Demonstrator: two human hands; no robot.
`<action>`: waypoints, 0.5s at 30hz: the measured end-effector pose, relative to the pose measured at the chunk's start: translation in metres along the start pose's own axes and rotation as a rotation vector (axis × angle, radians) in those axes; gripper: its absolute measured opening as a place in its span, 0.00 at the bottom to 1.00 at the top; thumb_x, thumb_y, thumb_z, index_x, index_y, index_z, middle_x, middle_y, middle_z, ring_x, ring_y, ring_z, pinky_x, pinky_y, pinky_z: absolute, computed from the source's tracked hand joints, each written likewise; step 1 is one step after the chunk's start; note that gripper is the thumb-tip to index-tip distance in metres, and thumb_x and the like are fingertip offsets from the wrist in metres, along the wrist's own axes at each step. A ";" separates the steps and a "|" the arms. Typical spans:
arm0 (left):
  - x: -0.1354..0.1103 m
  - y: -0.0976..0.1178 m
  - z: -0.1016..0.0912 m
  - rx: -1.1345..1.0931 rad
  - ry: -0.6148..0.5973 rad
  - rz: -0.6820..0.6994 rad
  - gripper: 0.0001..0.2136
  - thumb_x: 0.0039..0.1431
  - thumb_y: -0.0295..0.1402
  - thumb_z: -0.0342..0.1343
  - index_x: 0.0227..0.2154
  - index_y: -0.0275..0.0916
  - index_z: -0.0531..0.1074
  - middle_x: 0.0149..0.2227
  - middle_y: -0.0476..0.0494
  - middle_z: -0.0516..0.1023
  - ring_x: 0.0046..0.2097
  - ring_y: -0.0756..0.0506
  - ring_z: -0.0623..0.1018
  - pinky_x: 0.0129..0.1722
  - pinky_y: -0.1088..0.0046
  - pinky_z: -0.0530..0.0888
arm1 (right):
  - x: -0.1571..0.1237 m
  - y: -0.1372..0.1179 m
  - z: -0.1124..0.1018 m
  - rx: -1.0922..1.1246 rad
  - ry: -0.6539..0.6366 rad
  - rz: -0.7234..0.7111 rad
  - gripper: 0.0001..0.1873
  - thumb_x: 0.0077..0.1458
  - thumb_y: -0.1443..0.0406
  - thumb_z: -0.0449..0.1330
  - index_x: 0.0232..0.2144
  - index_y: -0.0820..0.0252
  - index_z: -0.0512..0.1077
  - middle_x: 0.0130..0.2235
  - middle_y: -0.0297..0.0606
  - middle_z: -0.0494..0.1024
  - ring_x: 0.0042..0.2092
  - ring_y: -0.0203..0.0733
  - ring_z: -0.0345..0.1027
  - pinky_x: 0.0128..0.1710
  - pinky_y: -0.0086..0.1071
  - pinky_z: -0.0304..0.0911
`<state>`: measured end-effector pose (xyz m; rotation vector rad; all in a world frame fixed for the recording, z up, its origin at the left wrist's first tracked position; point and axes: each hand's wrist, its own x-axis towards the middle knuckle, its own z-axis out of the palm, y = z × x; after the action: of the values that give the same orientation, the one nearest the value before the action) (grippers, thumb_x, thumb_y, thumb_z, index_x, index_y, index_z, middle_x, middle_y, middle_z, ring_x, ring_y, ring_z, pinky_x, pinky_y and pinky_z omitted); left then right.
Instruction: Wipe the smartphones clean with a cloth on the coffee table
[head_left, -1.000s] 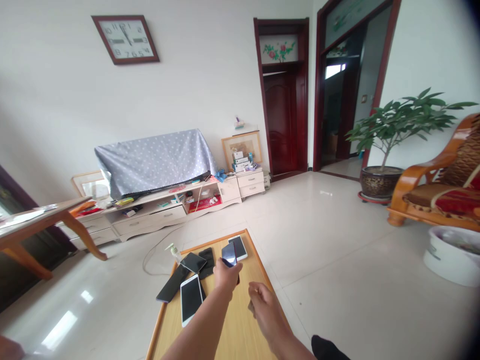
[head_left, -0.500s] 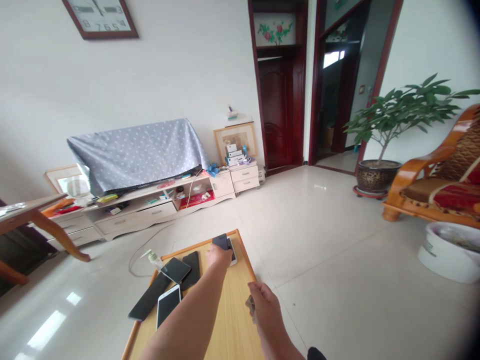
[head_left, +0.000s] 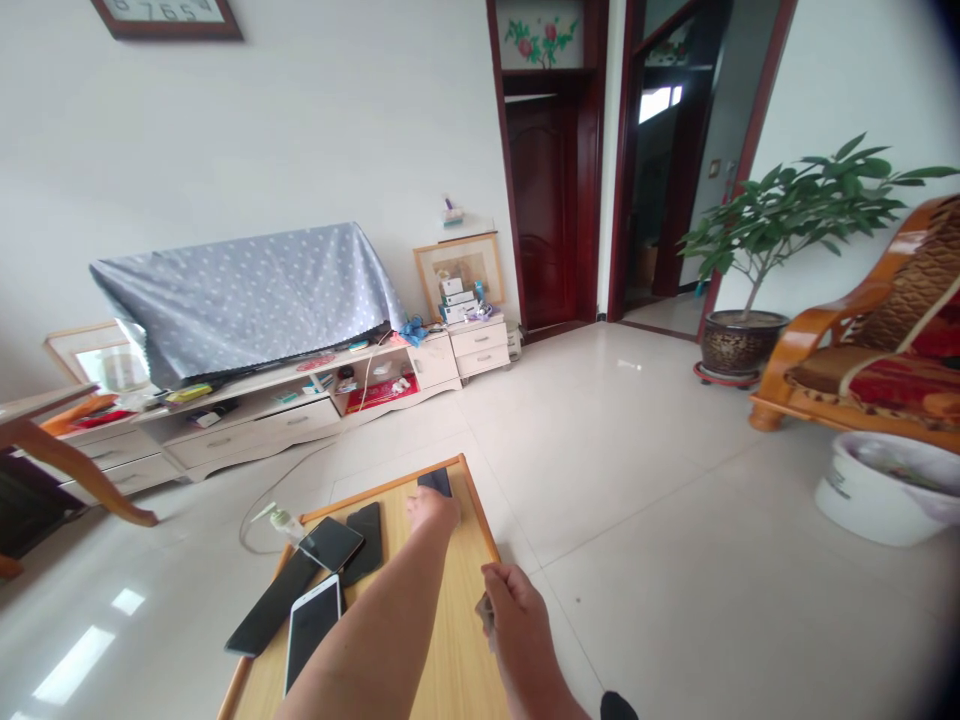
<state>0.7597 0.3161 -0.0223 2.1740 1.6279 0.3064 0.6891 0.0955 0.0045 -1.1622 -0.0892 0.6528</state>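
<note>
Your left hand (head_left: 431, 508) grips a dark phone (head_left: 436, 481) at the far end of the wooden table (head_left: 461, 590). Your right hand (head_left: 511, 603) hovers nearby, curled shut.

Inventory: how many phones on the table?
5: dark phone at the left hand; black phone, glossy phone beside it; long black phone overhanging the edge; white phone nearest. More may be hidden.

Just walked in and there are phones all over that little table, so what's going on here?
The person's left hand reaches to the far end of the low wooden table, onto a dark phone by the rim; grip unclear. The right hand hangs curled above the table's right edge. A white phone, a long black phone and two overlapping dark phones lie along the left side.
</note>
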 end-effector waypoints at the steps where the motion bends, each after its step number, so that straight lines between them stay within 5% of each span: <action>1: 0.000 0.000 0.001 0.002 -0.010 -0.026 0.33 0.44 0.38 0.62 0.54 0.32 0.63 0.55 0.22 0.67 0.57 0.27 0.71 0.46 0.54 0.74 | 0.000 0.000 0.000 -0.002 0.001 0.004 0.19 0.53 0.48 0.59 0.32 0.58 0.68 0.19 0.27 0.63 0.22 0.33 0.51 0.22 0.28 0.50; 15: 0.006 0.005 0.003 0.016 -0.044 -0.075 0.37 0.47 0.46 0.63 0.57 0.33 0.60 0.60 0.23 0.64 0.62 0.28 0.67 0.56 0.54 0.68 | 0.005 0.011 0.004 -0.018 -0.023 0.008 0.18 0.54 0.49 0.59 0.31 0.57 0.68 0.19 0.26 0.62 0.21 0.33 0.50 0.21 0.27 0.48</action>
<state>0.7668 0.3198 -0.0233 2.1097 1.6883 0.2231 0.6873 0.1041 -0.0049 -1.1724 -0.1107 0.6735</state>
